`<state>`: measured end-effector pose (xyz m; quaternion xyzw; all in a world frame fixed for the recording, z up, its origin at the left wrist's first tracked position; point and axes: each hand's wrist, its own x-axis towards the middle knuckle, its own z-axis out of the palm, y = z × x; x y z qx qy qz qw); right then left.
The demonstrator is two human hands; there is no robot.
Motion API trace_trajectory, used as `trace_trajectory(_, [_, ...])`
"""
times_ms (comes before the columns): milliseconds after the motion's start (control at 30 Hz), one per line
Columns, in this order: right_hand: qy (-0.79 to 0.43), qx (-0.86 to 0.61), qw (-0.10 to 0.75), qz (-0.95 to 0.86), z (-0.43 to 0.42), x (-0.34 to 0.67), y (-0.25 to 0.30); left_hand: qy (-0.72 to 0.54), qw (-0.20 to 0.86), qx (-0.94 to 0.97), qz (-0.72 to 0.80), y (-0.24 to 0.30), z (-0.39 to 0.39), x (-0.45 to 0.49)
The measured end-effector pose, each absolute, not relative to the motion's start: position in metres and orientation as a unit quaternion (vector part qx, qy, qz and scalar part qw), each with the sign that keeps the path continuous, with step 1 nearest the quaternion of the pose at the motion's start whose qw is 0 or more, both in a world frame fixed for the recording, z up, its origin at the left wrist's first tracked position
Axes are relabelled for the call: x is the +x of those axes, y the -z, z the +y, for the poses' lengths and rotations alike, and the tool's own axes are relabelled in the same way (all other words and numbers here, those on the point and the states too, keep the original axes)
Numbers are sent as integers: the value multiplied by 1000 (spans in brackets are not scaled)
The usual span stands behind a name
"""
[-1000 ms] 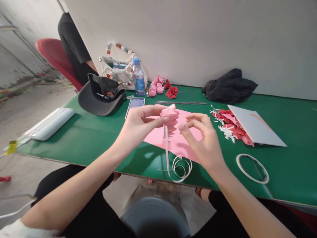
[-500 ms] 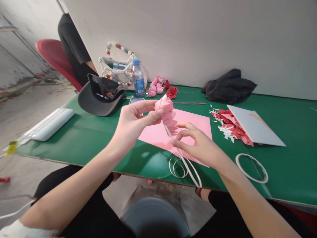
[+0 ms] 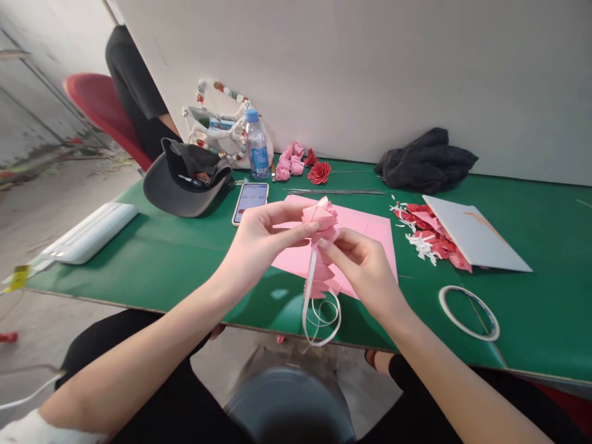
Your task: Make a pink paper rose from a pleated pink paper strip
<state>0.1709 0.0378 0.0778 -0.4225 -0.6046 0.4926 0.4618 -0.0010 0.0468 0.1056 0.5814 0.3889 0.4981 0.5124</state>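
My left hand (image 3: 266, 237) pinches a pink paper flower (image 3: 321, 216) between thumb and fingers, above the table. Below the flower hangs a pleated strip of pink paper. My right hand (image 3: 365, 262) has its thumb and fingers closed on the flower's lower side, at the pink strip. A narrow white tape strip (image 3: 311, 277) hangs from the flower and curls in loops near the table's front edge. Under both hands lies a pink paper sheet (image 3: 370, 231), partly hidden by them.
On the green table (image 3: 194, 259) are a phone (image 3: 251, 196), a cap (image 3: 185, 179), a bottle (image 3: 257, 145), finished paper flowers (image 3: 319, 172), thin wires (image 3: 342, 192), red scraps (image 3: 430, 234) under a white board (image 3: 476, 234), a tape roll (image 3: 441, 302) and a black cloth (image 3: 425, 160). Someone sits behind the partition.
My left hand has moved the flower slightly right and down, uncovering the phone. My right hand has gone up from the tape to the flower's base, and the hanging tape has swung left.
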Motion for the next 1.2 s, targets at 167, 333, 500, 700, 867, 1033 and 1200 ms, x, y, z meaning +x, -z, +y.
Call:
trace_trajectory(167, [-521, -416, 465, -582, 38, 174, -79, -499, 511, 583, 388, -102, 48, -2])
trace_trajectory(333, [-539, -419, 461, -567, 40, 175, -79, -501, 519, 577, 383, -102, 49, -1])
trace_trajectory(500, [-551, -410, 459, -564, 41, 177, -79, -489, 518, 591, 377, -102, 51, -2])
trace_trajectory(700, [-551, -402, 443, -582, 42, 180, -82, -469, 528, 603, 370, -102, 53, -6])
trace_trajectory(867, [-541, -406, 431, -598, 42, 182, -86, -474, 531, 600, 365, -102, 54, -5])
trace_trajectory(1033, [-548, -410, 444, -578, 42, 180, -88, -514, 485, 594, 384, -99, 50, 0])
trace_trajectory(1200, [-550, -433, 446, -557, 43, 177, -83, -542, 450, 607, 368, -92, 46, 5])
